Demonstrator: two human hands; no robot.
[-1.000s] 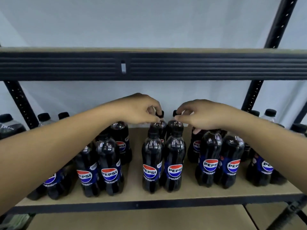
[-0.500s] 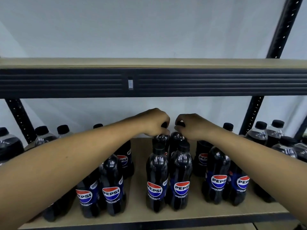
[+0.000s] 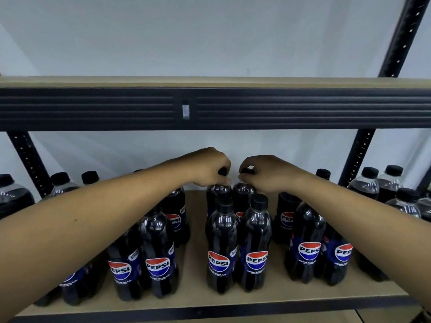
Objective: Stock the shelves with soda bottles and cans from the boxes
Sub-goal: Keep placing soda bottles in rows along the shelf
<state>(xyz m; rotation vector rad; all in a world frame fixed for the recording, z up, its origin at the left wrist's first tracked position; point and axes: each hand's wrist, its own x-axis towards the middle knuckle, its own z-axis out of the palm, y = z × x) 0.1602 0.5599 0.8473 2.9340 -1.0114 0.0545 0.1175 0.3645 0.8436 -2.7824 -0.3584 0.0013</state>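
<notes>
Small Pepsi Zero Sugar bottles with black caps stand in paired rows on the wooden shelf (image 3: 196, 297). My left hand (image 3: 208, 165) grips the cap of the rear left bottle (image 3: 215, 192) in the middle row. My right hand (image 3: 264, 172) grips the cap of the rear right bottle (image 3: 243, 192) beside it. Both rear bottles stand upright behind two front bottles, one on the left (image 3: 221, 248) and one on the right (image 3: 255, 243).
A black shelf beam (image 3: 279, 108) runs across just above my hands. More Pepsi bottles stand in a group at the left (image 3: 158, 255) and a group at the right (image 3: 307, 241). Larger black-capped bottles sit at the far left (image 3: 63, 185) and far right (image 3: 366, 185). Black uprights frame the rack.
Both hands have moved further back over the shelf with the two bottles they hold by the caps. My view has tilted upward, so the shelf sits lower in frame.
</notes>
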